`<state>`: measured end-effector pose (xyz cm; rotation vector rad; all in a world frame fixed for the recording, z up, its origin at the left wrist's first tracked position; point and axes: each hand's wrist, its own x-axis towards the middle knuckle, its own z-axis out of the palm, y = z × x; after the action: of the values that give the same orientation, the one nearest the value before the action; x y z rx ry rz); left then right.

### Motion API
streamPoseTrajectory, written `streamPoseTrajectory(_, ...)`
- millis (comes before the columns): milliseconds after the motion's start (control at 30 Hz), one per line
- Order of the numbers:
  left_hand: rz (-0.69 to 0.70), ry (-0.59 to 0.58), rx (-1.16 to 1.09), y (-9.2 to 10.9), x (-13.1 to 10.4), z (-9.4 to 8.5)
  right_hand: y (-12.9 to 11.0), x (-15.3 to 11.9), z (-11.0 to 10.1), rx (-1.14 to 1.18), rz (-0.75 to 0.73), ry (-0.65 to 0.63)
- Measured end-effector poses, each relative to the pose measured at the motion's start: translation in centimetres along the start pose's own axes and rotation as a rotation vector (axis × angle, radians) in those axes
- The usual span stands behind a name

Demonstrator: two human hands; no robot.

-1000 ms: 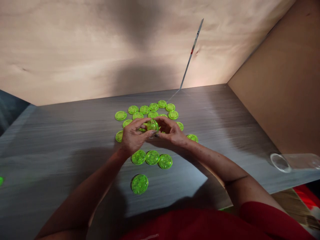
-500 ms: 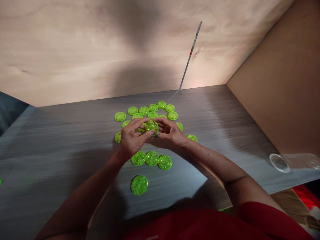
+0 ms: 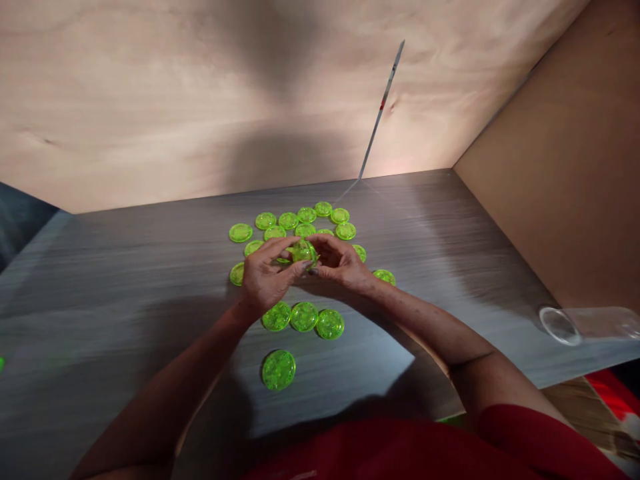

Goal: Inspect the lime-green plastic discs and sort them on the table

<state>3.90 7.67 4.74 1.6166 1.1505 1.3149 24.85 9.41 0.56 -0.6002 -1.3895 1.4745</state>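
My left hand point(image 3: 267, 275) and my right hand point(image 3: 344, 267) meet over the middle of the table. Between their fingertips is a see-through lime-green plastic disc point(image 3: 303, 253), tilted up off the table. Whether it is one piece or several pressed together, I cannot tell. My left thumb and fingers pinch its left side. The right fingers and thumb close on its right edge. Round the hands lie many like discs, among them a back disc point(image 3: 323, 209) and a left disc point(image 3: 241, 233). Some are partly hidden under the hands.
Nearer me lie a row of three discs point(image 3: 304, 317) and a single disc point(image 3: 279, 370). A clear plastic cylinder point(image 3: 595, 325) lies on its side at the right. Wooden panels point(image 3: 150, 133) stand behind and to the right of the grey table point(image 3: 150, 267).
The green disc between my fingers has turned slightly, its rim now facing another way. Both hands stay in nearly the same place, and the discs on the table have not moved.
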Motion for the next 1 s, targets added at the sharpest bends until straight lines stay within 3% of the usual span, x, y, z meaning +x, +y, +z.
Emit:
streamPoseTrajectory(533, -0.092, 0.018, -0.09, -1.0, -0.1, 0.4, -0.3, -0.3, 0.7, 0.012, 0.023, 0.069)
streamPoseTrajectory(1000, -0.148, 0.015, -0.189, 1.1, -0.1, 0.7, -0.9, -0.1, 0.2, -0.063, 0.019, 0.03)
